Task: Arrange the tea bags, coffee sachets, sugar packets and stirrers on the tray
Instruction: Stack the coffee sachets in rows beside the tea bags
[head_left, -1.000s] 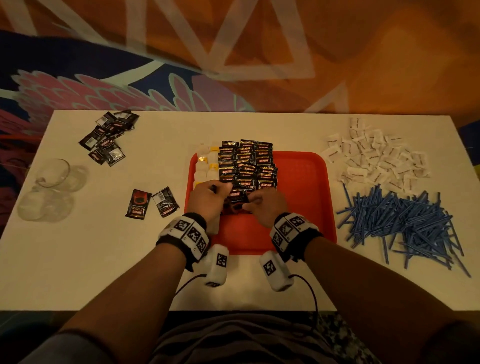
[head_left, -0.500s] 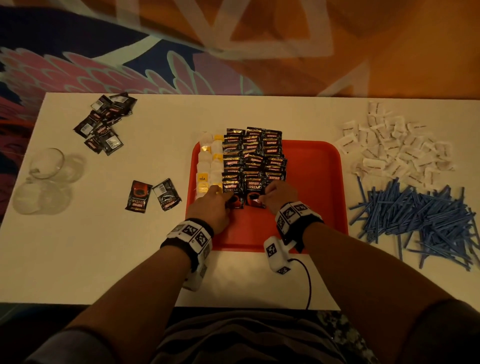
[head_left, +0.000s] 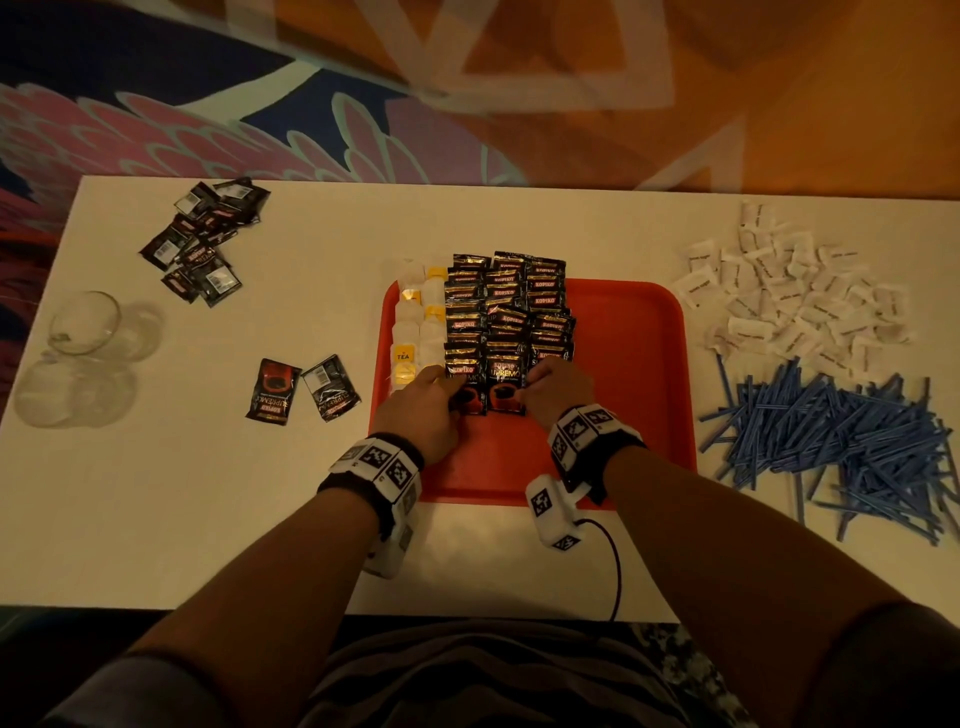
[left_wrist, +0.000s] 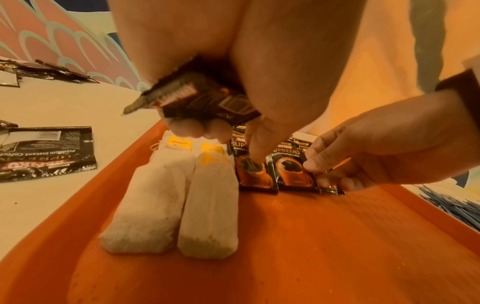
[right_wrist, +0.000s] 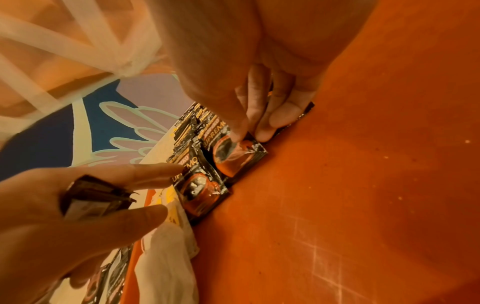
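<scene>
Both hands sit a little farther up the red tray (head_left: 628, 364) than a second ago, working at the front edge of the coffee rows.

Lower centre of the head view: the left hand (head_left: 421, 410) keeps a small stack of spare coffee sachets (left_wrist: 200, 98) curled in its palm while one straight finger presses the left front sachet (left_wrist: 255, 174) flat. Just to its right, the right hand (head_left: 558, 395) pinches the corner of the next front sachet (right_wrist: 235, 158) between thumb and fingertips (right_wrist: 279, 117).

Risk, as I judge it: the slick, overlapping sachets could slide and skew the rows if the pinch drags sideways, and the palmed stack could slip onto the tea bags (head_left: 415, 322) at mid-left.

Farther off, loose sachets (head_left: 208, 239) lie upper left, sugar packets (head_left: 789, 296) upper right, blue stirrers (head_left: 841, 447) at right, all off the tray.
</scene>
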